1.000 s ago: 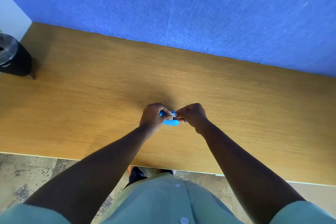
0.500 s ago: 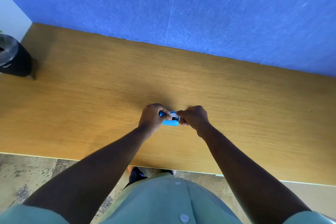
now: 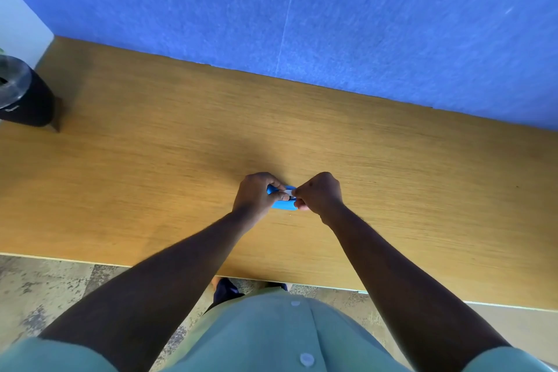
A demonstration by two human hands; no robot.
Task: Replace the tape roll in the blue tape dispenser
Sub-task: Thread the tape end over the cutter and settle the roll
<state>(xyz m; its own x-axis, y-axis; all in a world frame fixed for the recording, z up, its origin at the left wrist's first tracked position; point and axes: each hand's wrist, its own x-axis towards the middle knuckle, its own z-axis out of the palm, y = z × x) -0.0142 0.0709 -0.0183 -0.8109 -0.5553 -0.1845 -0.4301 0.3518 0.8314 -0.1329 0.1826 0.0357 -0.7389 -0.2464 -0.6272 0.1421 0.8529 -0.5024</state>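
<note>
Blue tape dispenser (image 3: 283,205) down on the wooden desk (image 3: 151,175), mid-surface, clamped at its left end by the left hand (image 3: 256,195). Right hand (image 3: 320,193) curled at the other end, fingertips pinched on a white tape strip (image 3: 289,192). Black cup (image 3: 22,96) well apart at far left.

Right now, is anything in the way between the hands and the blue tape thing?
No, nothing is. Both hands are already on the blue tape dispenser: the left hand wraps its left end, and the right hand pinches at its right end. The wooden desk around them is bare.
</note>
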